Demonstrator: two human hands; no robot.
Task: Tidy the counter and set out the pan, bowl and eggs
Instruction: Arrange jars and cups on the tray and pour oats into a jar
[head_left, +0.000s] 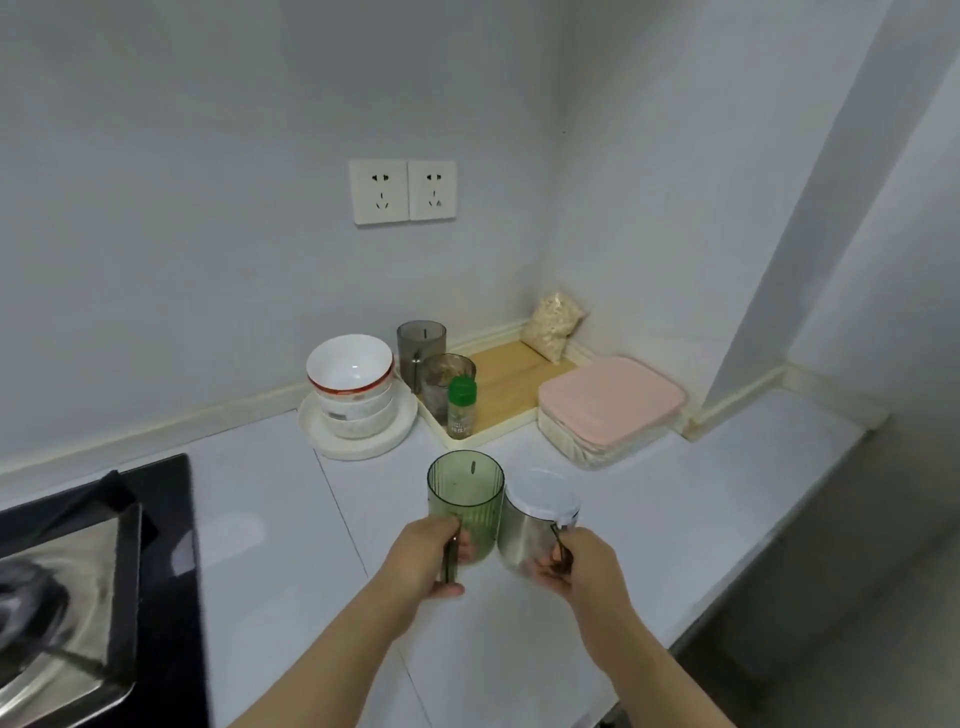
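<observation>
Near the wooden tray (511, 384), left hand (434, 556) grips the green plastic cup (467, 493), right hand (582, 566) the steel mug (524, 535), both by handles; probably light.

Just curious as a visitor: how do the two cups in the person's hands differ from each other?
The green cup is see-through with ribbed walls; the grey cup looks silvery and smooth. The green cup is open on top; the grey cup has a white lid. The left hand grips the green cup, the right hand the grey cup. Both have handles.
</observation>
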